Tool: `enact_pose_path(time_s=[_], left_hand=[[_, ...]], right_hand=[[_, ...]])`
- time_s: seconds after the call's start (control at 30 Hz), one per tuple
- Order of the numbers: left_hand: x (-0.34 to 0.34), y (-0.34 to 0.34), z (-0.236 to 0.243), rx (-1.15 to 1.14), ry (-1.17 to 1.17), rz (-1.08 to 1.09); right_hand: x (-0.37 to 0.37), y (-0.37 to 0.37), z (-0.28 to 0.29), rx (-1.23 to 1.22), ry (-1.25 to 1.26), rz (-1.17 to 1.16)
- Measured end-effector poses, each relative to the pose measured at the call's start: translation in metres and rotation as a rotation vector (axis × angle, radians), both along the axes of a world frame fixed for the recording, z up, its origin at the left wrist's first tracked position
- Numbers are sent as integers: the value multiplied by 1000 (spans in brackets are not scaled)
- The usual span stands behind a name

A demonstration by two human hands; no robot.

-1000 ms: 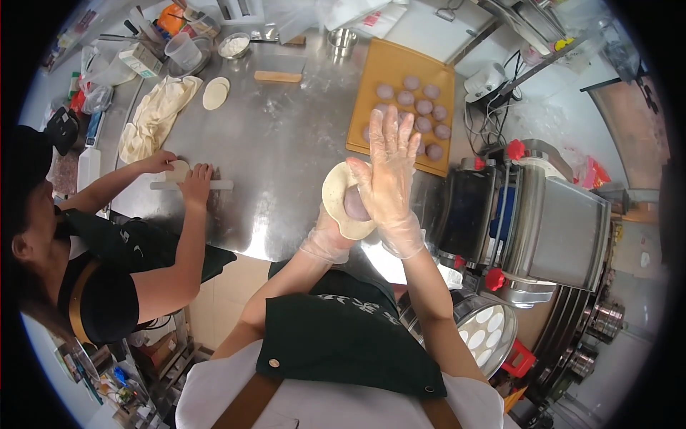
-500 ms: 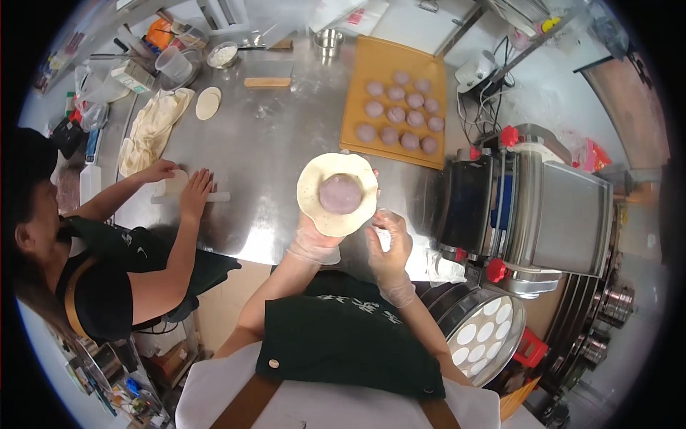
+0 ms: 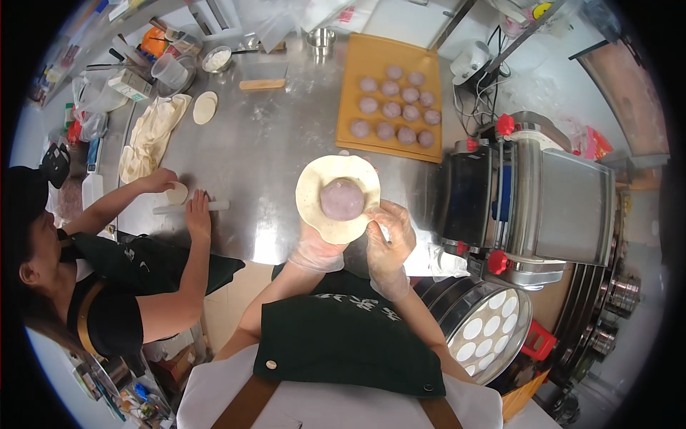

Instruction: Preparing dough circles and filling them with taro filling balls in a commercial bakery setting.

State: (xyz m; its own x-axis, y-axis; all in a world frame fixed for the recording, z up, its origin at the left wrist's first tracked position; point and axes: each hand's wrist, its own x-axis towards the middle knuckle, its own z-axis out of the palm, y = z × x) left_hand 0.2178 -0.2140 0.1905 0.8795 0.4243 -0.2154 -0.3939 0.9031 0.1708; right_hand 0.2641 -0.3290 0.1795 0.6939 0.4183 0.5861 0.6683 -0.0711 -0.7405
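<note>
A round, pale dough wrapper (image 3: 314, 186) lies across my gloved left hand (image 3: 319, 247), which holds it up from below; most of that hand's fingers are hidden under it. In the middle of the wrapper sits a smooth purple filling ball (image 3: 342, 199). My right hand (image 3: 391, 239), also in a clear glove, pinches the wrapper's lower right edge between thumb and forefinger. The wrapper's rim is wavy and stands around the ball without covering it.
Ahead, an orange board (image 3: 389, 46) bears several purple balls. A dough-rolling machine (image 3: 525, 204) stands at right, above a round steamer tray (image 3: 446, 336) with white discs. At left, a co-worker's hands (image 3: 198, 214) work with a rolling pin (image 3: 218, 205) beside a dough pile (image 3: 148, 136).
My right hand has come up to the wrapper's edge and now pinches it. The co-worker's hand has shifted along the rolling pin, and more of their small dough disc shows.
</note>
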Motion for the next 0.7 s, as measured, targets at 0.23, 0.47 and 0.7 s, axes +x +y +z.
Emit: enact_pose_path(time_s=[0.23,0.47,0.7], left_hand=[[-3,-3,-7,60,-30,82],[-6,-8,5,189,53,141],[-10,-7,16,185,100,63]], right_hand=[[-7,4,14,0,64,-15],[1,-1,40,-88,157,79],[7,-7,44,-205,207,123]])
